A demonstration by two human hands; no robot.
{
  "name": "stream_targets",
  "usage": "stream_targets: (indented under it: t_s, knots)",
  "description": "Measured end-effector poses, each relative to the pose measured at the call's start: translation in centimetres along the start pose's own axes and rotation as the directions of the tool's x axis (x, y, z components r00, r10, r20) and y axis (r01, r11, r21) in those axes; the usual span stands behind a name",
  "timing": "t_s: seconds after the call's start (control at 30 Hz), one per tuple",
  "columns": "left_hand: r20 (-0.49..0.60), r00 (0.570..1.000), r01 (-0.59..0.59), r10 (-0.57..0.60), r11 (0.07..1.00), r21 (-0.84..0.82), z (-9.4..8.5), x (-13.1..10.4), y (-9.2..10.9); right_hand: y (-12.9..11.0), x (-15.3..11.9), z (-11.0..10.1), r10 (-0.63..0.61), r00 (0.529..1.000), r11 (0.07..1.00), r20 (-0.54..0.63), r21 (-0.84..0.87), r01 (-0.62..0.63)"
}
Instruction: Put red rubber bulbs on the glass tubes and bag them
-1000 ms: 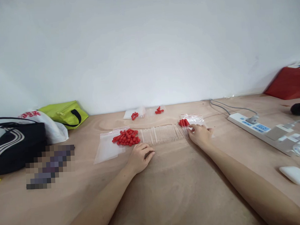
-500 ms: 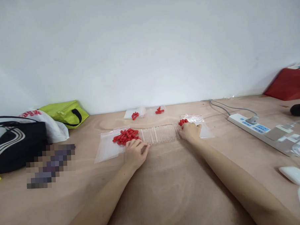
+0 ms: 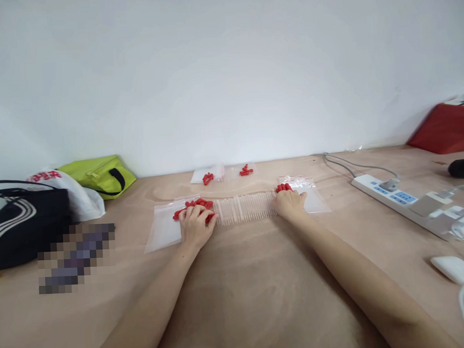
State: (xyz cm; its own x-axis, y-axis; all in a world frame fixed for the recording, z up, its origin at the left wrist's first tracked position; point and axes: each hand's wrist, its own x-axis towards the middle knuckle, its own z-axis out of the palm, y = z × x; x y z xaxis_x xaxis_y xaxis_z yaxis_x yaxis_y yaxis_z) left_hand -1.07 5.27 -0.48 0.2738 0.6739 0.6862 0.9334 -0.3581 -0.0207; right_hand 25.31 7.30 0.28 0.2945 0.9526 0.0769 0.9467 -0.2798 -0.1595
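Observation:
My left hand (image 3: 196,226) lies over a pile of red bowling-pin-shaped pieces (image 3: 204,203), its fingers somewhat apart and bent down among them. A flat clear plastic zip bag (image 3: 159,229) is under and left of that pile. To the right of the hand runs a row of thin, pale, see-through sticks (image 3: 241,209), laid side by side. At the row's right end is my right hand (image 3: 289,205), with fingers curled down and their tips hidden. Just beyond its fingers sit several more red pieces (image 3: 284,187), beside another clear zip bag (image 3: 315,198).
Near the wall, small groups of red pieces (image 3: 208,178) lie on clear bags. At the left are a black bag (image 3: 30,224), a white plastic bag (image 3: 83,198) and a lime-green bag (image 3: 97,175). A white power strip (image 3: 374,185) with chargers and cables lies right.
My left hand has moved left from the sticks' end onto the red pile. My right hand has shifted slightly left, staying at the row's right end.

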Motion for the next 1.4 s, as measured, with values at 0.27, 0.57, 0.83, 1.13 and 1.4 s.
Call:
stream_targets:
  t_s: [0.27,0.57,0.83,1.13,1.4]
  knots:
    - [0.0,0.988,-0.135,0.156,0.858,-0.496,-0.5,-0.7,2.3,1.1,-2.9,1.8,-0.422,0.845,0.848,-0.329,0.185,0.496]
    - [0.274,0.898,-0.104,0.343,0.772,-0.627,-2.0,-1.1,4.9,2.2,-6.8,3.1,-0.716,0.588,0.554,-0.377,0.206,0.807]
    - [0.259,0.931,-0.058,0.258,0.804,-0.592,-0.2,-1.3,5.4,1.8,-6.9,2.5,-0.703,0.624,0.55,-0.343,0.295,0.782]
    - [0.311,0.931,0.058,0.193,0.761,-0.646,-0.9,-1.4,5.6,1.4,-7.0,2.6,-0.694,0.604,0.507,-0.392,0.329,0.797]
    - [0.251,0.941,0.009,0.228,0.723,-0.691,-0.7,-1.4,5.2,1.5,-7.0,2.3,-0.691,0.604,0.512,-0.397,0.321,0.797]
